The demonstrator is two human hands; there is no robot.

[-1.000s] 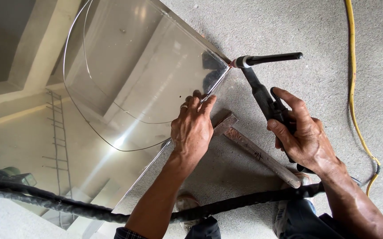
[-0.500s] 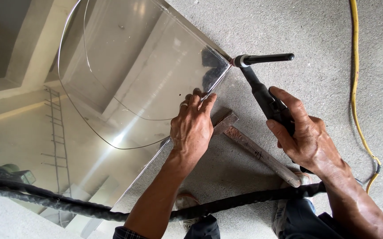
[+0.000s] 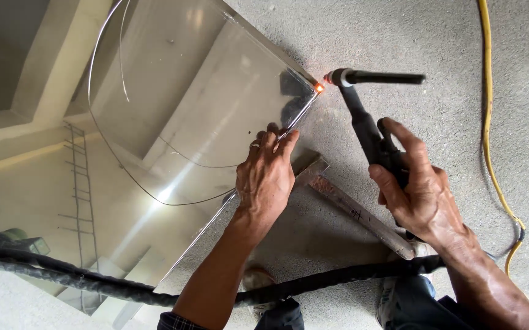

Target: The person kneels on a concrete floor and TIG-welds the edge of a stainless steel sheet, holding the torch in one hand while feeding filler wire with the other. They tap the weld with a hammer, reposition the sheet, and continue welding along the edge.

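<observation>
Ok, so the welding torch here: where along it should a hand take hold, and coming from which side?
Grip the welding torch on its dark handle below the angled head, well back from the glowing tip at the shiny sheet's corner. Come from the lower right, hose end, as the right hand does. The handle runs straight and slim there, so fingers wrap it while the head points at the seam.

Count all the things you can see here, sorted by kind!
Shiny mirror-like steel sheets: 1
Black welding torches: 1
Rusty flat metal bars: 1
Thick black hoses: 1
Yellow cables: 1
Hands, left hand and right hand: 2
Total: 7
</observation>
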